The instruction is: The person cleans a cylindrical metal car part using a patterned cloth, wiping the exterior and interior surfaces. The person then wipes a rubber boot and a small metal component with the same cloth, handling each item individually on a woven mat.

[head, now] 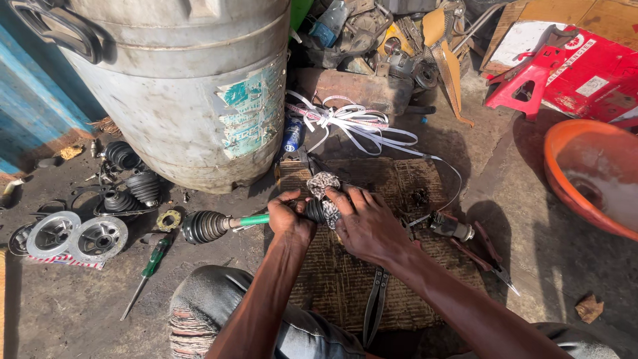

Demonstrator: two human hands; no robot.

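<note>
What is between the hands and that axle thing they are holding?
A patterned rag lies over the axle, partly under the right hand. The left hand grips the shaft directly; nothing visible comes between them.

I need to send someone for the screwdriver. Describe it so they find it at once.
Start at the big grey drum; on the ground in front lies a black rubber-booted axle shaft. Just below its boot lies the screwdriver, the only loose tool there with a green handle and thin metal shank.
</note>
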